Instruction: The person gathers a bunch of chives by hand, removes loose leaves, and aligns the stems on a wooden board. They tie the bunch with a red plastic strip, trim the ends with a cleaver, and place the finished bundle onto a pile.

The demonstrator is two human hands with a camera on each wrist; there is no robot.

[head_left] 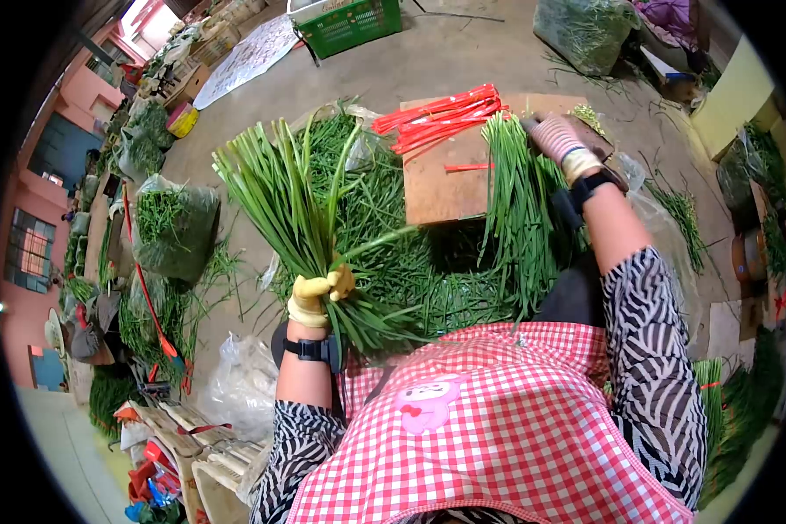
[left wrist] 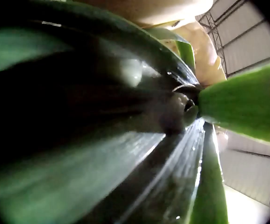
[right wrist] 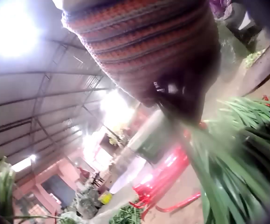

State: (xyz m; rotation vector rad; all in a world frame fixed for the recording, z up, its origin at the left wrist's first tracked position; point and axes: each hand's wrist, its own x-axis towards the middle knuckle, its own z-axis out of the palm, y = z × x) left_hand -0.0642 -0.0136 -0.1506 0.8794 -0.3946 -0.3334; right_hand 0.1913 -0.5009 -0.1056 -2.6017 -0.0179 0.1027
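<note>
My left hand (head_left: 319, 290), in a yellow glove, grips a thick bunch of garlic chives (head_left: 275, 205), pale stem ends up and leaf tips hanging below the fist. Close in the left wrist view, dark wet leaves (left wrist: 139, 163) fill most of the picture, with glove fabric (left wrist: 205, 51) behind. My right hand (head_left: 561, 144), in a striped glove, is at the stem end of a second pile of chives (head_left: 520, 218) lying along the board's right side. In the right wrist view its fingers pinch a blurred green chive blade (right wrist: 214, 149).
Red ties (head_left: 450, 113) lie on a brown board (head_left: 445, 188) between the two bunches. Loose chives (head_left: 375, 210) heap around the board. Bagged greens (head_left: 175, 227) stand at left, a green crate (head_left: 349, 31) ahead, another bag (head_left: 585, 35) at upper right. A checked apron (head_left: 498, 402) covers the lap.
</note>
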